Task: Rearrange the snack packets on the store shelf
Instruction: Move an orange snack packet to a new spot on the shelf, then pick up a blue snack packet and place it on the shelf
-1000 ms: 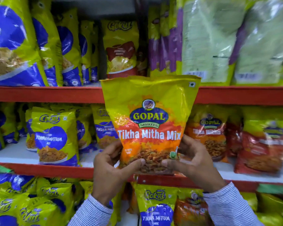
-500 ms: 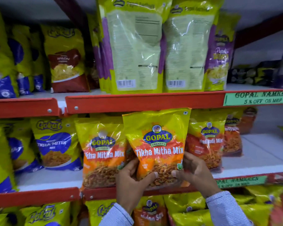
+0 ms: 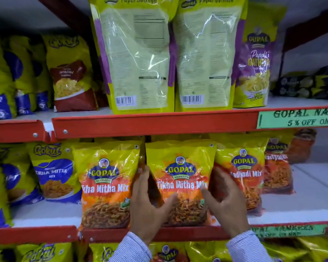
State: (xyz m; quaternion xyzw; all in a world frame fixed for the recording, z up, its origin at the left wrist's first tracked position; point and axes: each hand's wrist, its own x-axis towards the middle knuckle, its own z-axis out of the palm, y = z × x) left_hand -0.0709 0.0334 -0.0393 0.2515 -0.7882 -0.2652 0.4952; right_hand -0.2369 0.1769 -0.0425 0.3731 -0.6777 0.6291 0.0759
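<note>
Packets crowd the middle shelf edge to edge on the left. Bare shelf lies open at far right, beyond the Nadiyadi Mix packet.

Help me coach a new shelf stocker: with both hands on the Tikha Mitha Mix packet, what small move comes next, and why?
Probably let go. The Tikha Mitha Mix packet already stands upright on the shelf, label forward, beside a matching packet. The left hand and right hand only flank it loosely.

glossy plastic snack packet, painted metal shelf edge
</note>
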